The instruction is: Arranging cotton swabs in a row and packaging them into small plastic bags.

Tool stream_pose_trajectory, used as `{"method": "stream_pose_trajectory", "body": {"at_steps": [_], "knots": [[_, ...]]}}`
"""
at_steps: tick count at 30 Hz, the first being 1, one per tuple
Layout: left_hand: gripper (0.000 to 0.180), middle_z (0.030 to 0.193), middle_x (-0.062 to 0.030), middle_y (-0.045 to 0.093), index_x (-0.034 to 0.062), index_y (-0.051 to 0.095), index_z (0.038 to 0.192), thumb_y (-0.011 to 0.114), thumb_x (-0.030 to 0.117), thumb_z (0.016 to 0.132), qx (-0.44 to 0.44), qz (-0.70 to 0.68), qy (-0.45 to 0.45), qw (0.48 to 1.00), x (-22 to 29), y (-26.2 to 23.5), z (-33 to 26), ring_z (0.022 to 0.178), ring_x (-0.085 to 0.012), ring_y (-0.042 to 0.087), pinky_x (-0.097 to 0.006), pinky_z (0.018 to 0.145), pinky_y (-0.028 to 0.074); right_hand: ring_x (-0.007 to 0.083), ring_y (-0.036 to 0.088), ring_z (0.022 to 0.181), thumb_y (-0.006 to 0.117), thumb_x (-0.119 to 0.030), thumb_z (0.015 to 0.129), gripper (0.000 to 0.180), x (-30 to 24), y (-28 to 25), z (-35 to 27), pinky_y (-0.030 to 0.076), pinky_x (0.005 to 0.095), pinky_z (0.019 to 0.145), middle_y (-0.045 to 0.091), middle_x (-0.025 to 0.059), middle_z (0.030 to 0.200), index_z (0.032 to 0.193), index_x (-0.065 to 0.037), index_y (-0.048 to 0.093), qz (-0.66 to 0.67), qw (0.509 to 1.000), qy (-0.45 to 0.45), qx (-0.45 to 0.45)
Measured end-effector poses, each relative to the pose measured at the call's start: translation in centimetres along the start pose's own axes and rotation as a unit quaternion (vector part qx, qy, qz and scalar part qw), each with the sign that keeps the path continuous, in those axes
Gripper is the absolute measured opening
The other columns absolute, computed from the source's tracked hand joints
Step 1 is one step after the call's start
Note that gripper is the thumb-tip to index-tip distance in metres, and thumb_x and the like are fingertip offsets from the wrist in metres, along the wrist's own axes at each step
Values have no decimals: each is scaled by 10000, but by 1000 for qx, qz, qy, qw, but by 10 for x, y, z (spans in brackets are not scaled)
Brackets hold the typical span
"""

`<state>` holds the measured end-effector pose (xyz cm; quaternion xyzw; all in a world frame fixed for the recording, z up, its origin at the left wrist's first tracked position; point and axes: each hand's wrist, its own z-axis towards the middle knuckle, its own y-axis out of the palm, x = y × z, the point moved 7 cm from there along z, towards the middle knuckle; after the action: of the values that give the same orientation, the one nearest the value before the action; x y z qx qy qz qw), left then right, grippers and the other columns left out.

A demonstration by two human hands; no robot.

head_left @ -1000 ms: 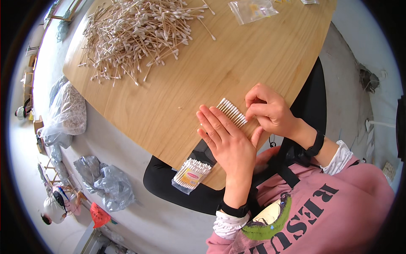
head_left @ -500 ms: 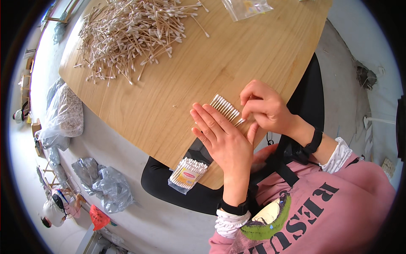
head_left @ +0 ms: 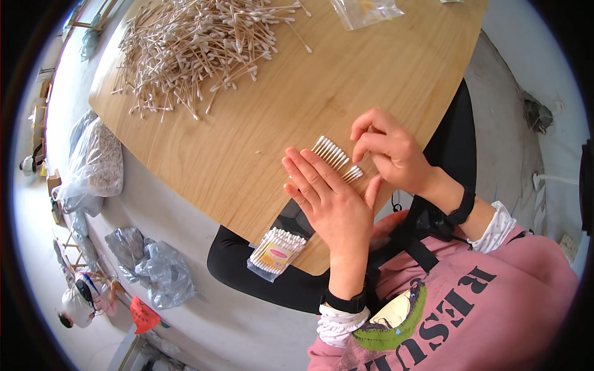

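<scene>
Near the table's (head_left: pixel 260 142) front edge, close to my body, lies a short row of swabs (head_left: pixel 335 158), side by side with white tips lined up, partly under my fingers. My left hand (head_left: pixel 331 201) lies flat and open on them, fingers together and stretched out, as if to keep the sticks from rolling and hold the row even. My right hand (head_left: pixel 388 150) is just beside the row's far end, fingers curled and pinched close together at the tips; whether a swab sits between them I cannot tell. It seems placed to square the ends against my left palm. Just off my left wrist, on the table's rim, a small clear packet (head_left: pixel 276 253) of swabs rests, oblong, with a yellow and red label across its middle and white tips showing at one end. Well apart, at the far left of the tabletop, a big loose heap (head_left: pixel 192 49) of swabs sprawls. At the far edge lies a crumpled clear bag (head_left: pixel 366 11). Below the table, on the floor to my left, sit grey plastic sacks (head_left: pixel 151 272).
</scene>
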<state>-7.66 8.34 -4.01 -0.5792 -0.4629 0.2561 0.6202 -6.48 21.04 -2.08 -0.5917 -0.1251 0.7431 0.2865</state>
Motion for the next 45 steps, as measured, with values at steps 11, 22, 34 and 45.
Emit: {"method": "stream_pose_trajectory", "body": {"at_steps": [11,22,34,45], "knots": [[1172,1622,-298,124,-132,157,1526,599,701,831,8,-11,5,1000,1,1,0,1531,-408,85,-511,1228,90,201,539,894,534,159,707,222,7,6,12,433,283,699,550,78,991,700,-27,656,22,1000,2,14],[1171,1621,-298,124,-136,162,1523,583,714,837,3,-7,3,1000,2,0,0,1531,-407,81,-507,1230,77,217,542,900,564,130,728,201,5,0,15,451,309,713,563,61,960,735,-39,673,24,999,10,40],[1159,1623,-298,119,-138,162,1523,591,697,842,0,-10,2,1000,1,0,0,1532,-406,79,-504,1231,76,232,566,900,602,98,741,168,4,2,15,491,336,729,581,46,961,756,-58,661,1,999,-5,37],[1149,1619,-302,132,-141,171,1519,617,672,841,13,-22,4,1000,1,1,0,1529,-409,96,-507,1228,91,219,548,989,558,136,757,241,6,4,14,467,310,779,577,67,1069,805,-58,693,-18,999,1,29]]}}
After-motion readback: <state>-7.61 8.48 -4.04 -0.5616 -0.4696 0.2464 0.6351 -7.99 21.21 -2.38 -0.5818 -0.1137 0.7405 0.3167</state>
